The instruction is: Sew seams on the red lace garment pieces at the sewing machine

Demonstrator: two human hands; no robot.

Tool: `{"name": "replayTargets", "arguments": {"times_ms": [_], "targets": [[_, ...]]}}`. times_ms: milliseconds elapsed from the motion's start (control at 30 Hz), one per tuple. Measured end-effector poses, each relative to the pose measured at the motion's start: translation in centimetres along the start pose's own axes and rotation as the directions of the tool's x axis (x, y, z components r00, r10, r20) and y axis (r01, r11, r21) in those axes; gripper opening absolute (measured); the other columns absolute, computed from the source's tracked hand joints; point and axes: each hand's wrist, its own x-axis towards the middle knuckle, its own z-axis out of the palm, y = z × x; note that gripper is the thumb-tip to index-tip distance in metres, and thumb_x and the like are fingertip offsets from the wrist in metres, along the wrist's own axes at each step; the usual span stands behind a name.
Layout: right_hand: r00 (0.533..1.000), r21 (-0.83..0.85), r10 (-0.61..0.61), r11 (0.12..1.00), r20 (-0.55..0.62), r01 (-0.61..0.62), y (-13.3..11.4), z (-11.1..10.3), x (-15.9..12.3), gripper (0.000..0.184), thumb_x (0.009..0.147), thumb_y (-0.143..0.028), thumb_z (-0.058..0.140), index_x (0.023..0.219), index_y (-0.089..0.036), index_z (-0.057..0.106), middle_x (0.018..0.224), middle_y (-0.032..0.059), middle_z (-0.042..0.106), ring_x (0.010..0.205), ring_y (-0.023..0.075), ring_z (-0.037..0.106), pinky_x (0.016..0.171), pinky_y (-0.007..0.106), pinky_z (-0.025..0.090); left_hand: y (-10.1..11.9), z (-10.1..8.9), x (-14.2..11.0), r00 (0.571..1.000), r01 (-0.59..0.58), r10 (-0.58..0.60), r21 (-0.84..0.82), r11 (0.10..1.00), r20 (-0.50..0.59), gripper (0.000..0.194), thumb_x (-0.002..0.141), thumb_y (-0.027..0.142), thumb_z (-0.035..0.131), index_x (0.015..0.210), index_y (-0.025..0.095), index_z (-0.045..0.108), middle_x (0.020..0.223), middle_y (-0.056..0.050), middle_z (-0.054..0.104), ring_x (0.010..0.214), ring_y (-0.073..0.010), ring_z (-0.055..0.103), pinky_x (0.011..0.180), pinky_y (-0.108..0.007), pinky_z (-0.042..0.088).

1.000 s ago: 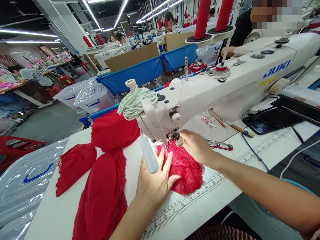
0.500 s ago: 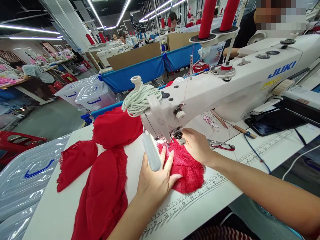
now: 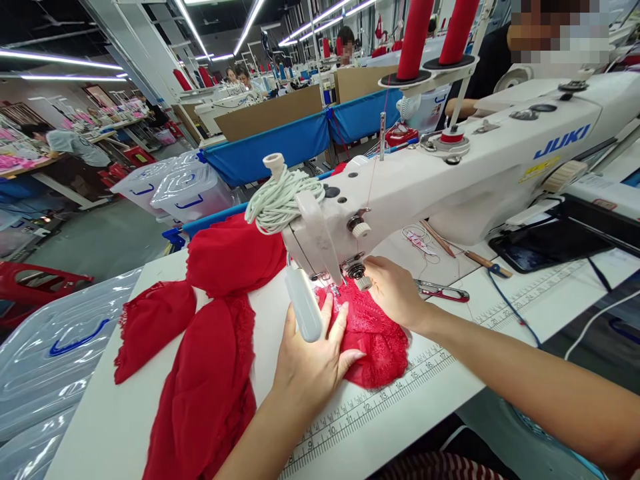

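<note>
A piece of red lace fabric (image 3: 377, 343) lies bunched on the machine bed, its upper part beneath the presser foot of a white sewing machine (image 3: 430, 177). My left hand (image 3: 307, 360) rests flat on its left side, fingers apart and pointing at the needle area. A pale lamp-like bar (image 3: 304, 303) hangs in front of some of those fingers. On the far right side of the lace, my right hand (image 3: 395, 293) is closed on the fabric close to the needle, fingertips partly hidden by the machine's tension knob.
More red fabric pieces (image 3: 205, 380) lie left on the white table (image 3: 100, 427). A printed ruler strip (image 3: 367, 408) runs along the front edge. Red-handled snips (image 3: 443, 291), a wooden-handled tool (image 3: 487, 264) and a phone (image 3: 550, 240) lie right. Clear plastic boxes (image 3: 185, 193) stand beyond.
Almost nothing differs. Both hands keep their places, and the lace has shifted very slightly toward me at its front edge.
</note>
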Motion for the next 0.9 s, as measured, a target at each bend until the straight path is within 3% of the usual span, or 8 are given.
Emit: {"name": "replayTargets", "arguments": {"times_ms": [533, 667, 767, 900], "targets": [[0.999, -0.045, -0.043, 0.998, 0.028, 0.044, 0.0, 0.2, -0.3, 0.02, 0.094, -0.028, 0.046, 0.089, -0.022, 0.064, 0.092, 0.0036, 0.065, 0.089, 0.0174, 0.057, 0.069, 0.025, 0.041, -0.2, -0.4, 0.1, 0.998, 0.013, -0.014, -0.022, 1.0, -0.064, 0.061, 0.091, 0.058, 0.031, 0.118, 0.014, 0.064, 0.125, -0.018, 0.062, 0.116, -0.0355, 0.056, 0.097, -0.057, 0.04], [0.994, -0.106, -0.101, 0.99, -0.048, 0.096, 0.1, 0.2, -1.0, 0.016, 0.09, -0.027, 0.052, 0.085, -0.02, 0.066, 0.099, 0.0072, 0.062, 0.091, 0.0191, 0.057, 0.067, 0.026, 0.041, -0.1, -0.4, -0.1, 0.998, 0.029, -0.031, -0.028, 0.999, -0.054, 0.058, 0.09, 0.057, 0.036, 0.12, 0.015, 0.063, 0.125, -0.017, 0.063, 0.117, -0.0373, 0.055, 0.095, -0.06, 0.039], [0.973, -0.136, -0.197, 0.974, -0.121, 0.18, -0.1, -0.1, -1.7, 0.021, 0.09, -0.024, 0.049, 0.078, -0.018, 0.066, 0.097, 0.0089, 0.061, 0.079, 0.0161, 0.057, 0.061, 0.025, 0.038, 0.1, -0.6, 0.0, 0.998, 0.043, -0.044, -0.028, 0.999, -0.052, 0.056, 0.09, 0.056, 0.04, 0.12, 0.014, 0.063, 0.124, -0.017, 0.063, 0.116, -0.0385, 0.055, 0.092, -0.061, 0.04], [0.943, -0.03, -0.327, 0.944, 0.066, 0.329, -0.6, -0.3, -2.3, 0.029, 0.094, -0.028, 0.045, 0.076, -0.018, 0.065, 0.074, 0.0021, 0.062, 0.061, 0.0114, 0.053, 0.055, 0.024, 0.033, 0.6, -1.2, 0.1, 0.998, 0.025, -0.026, -0.039, 0.999, -0.05, 0.057, 0.09, 0.053, 0.04, 0.113, 0.008, 0.065, 0.117, -0.022, 0.065, 0.103, -0.0348, 0.061, 0.083, -0.051, 0.047]]}}
